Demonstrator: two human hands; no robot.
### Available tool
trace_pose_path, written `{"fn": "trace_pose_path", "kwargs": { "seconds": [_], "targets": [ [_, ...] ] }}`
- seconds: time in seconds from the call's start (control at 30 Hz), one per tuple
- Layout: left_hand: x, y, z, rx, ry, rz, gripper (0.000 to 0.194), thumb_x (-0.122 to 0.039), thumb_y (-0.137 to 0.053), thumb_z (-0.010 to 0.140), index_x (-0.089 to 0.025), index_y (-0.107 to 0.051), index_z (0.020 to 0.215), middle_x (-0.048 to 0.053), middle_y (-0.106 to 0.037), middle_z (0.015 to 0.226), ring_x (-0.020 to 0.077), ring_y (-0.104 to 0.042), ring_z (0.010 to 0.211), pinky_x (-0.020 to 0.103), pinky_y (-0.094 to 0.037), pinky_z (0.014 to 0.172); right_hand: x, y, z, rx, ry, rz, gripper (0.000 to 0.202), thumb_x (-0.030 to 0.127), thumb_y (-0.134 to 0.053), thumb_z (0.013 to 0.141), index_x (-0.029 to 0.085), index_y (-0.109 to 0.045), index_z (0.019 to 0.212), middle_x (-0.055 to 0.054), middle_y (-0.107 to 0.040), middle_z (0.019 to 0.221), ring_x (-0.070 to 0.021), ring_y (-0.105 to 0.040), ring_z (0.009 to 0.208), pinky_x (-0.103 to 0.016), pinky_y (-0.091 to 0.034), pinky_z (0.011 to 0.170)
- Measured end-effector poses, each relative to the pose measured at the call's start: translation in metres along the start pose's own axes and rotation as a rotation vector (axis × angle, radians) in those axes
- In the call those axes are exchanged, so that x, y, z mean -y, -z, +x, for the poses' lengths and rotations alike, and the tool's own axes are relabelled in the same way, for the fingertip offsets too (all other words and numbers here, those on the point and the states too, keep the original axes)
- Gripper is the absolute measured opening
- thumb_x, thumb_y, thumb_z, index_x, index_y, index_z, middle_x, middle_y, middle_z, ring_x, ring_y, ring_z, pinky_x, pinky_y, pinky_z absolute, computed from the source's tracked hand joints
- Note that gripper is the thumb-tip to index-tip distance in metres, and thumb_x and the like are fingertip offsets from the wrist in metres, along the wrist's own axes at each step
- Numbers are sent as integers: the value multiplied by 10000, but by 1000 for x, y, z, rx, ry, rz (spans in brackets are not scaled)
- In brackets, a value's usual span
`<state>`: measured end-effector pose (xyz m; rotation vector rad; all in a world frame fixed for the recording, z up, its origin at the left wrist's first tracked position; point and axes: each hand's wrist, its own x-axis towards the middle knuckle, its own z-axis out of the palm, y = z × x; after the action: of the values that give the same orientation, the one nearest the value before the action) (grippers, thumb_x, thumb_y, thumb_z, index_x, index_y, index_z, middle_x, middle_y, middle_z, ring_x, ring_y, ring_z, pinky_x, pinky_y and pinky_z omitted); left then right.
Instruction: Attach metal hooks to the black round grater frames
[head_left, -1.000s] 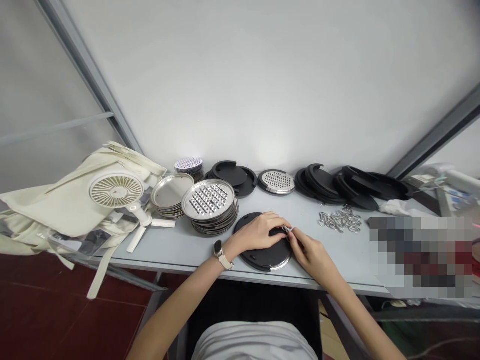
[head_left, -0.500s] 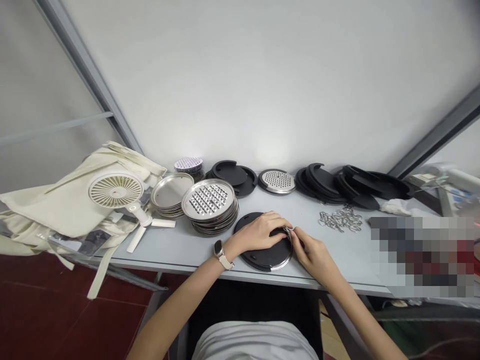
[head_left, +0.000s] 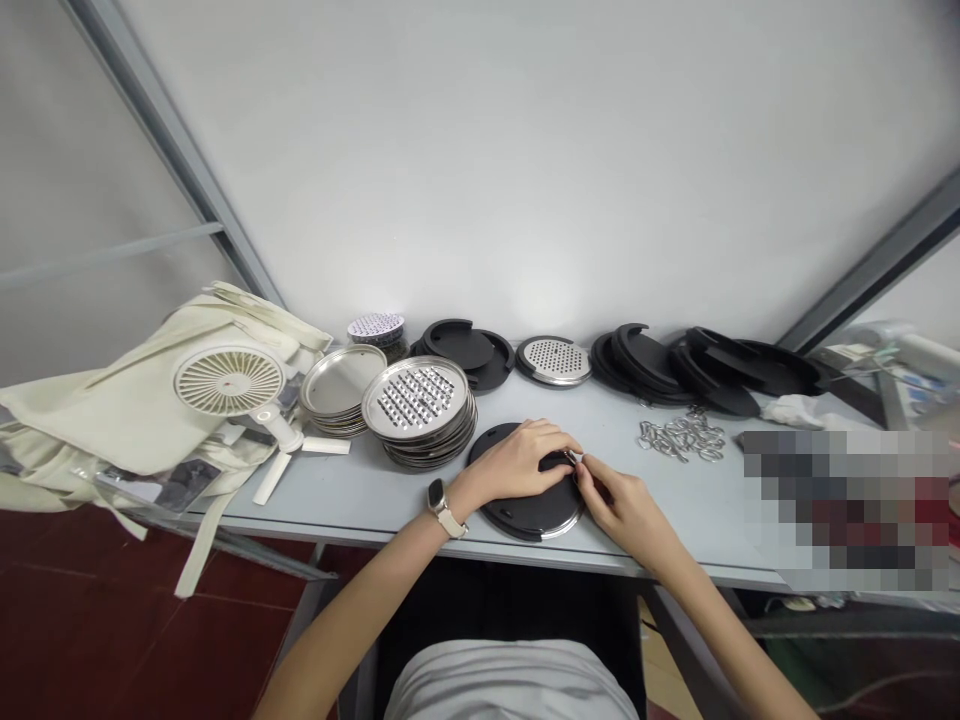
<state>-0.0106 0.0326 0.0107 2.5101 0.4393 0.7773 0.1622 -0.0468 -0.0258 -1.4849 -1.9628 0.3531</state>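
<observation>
A round black plastic holder (head_left: 519, 515) lies on the table in front of me, and a strip of bright metal edge shows at its lower right. My left hand (head_left: 529, 462) rests across its top with the fingers curled to the right-hand edge, gripping it there. At that edge my right hand (head_left: 611, 500) has thumb and fingertips pinched round a small shiny metal wire clip (head_left: 571, 456), mostly hidden by the fingers. The fingertips of both hands nearly meet. A pile of similar loose wire clips (head_left: 681, 436) lies to the right.
Stacked metal grater discs (head_left: 416, 400) and plain metal discs (head_left: 345, 382) stand left. Along the wall are black holders (head_left: 649, 362) and a holder with a grater disc (head_left: 556, 358). A white fan (head_left: 230, 380) lies by a cream bag (head_left: 150, 400). A blurred-out patch covers the right.
The shiny clip between my fingertips has sunk closer to the holder's edge, and less of it shows. My right hand has shifted slightly left; my left hand stays in place.
</observation>
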Motion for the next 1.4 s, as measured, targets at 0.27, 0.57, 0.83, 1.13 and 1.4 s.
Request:
{"fn": "trace_pose_path", "kwargs": {
  "seconds": [0.27, 0.57, 0.83, 1.13, 1.4],
  "targets": [
    [0, 0, 0, 5, 25, -65, 234, -116, -537, 832, -172, -592, 1053, 65, -647, 1024, 185, -568, 1012, 331, -425, 929, -1, -2, -1, -61, 55, -51, 212, 286, -341, 953, 212, -448, 787, 17, -517, 592, -120, -477, 471, -221, -343, 484],
    [-1, 1, -1, 17, 9, -41, 231, -116, -527, 839, -167, -583, 1057, 70, -636, 1023, 190, -561, 1015, 340, -415, 941, 2, 0, 0, -69, 35, 15, 222, 296, -341, 954, 226, -412, 755, 37, -478, 573, -109, -454, 457, -214, -346, 467],
    [1, -1, -1, 10, 20, -12, 206, -128, -542, 835, -158, -582, 1035, 66, -640, 1021, 178, -554, 1012, 316, -404, 944, 2, 0, 1, -10, 20, 22, 214, 290, -353, 957, 211, -484, 807, 9, -572, 619, -123, -524, 491, -226, -356, 480],
    [-1, 1, 0, 7, 19, -59, 210, -124, -534, 840, -165, -590, 1038, 67, -642, 1023, 186, -560, 1019, 331, -425, 939, -1, -3, -1, -75, 81, -79, 227, 287, -330, 960, 204, -472, 803, -17, -562, 639, -140, -528, 518, -238, -380, 490],
    [0, 0, -1, 19, 14, -64, 227, -134, -530, 847, -165, -580, 1066, 70, -640, 1049, 185, -559, 1035, 328, -429, 935, 1, -3, -1, -99, 90, -60, 233, 295, -326, 959, 211, -472, 797, -21, -565, 648, -139, -535, 527, -236, -391, 488]
  ]
}}
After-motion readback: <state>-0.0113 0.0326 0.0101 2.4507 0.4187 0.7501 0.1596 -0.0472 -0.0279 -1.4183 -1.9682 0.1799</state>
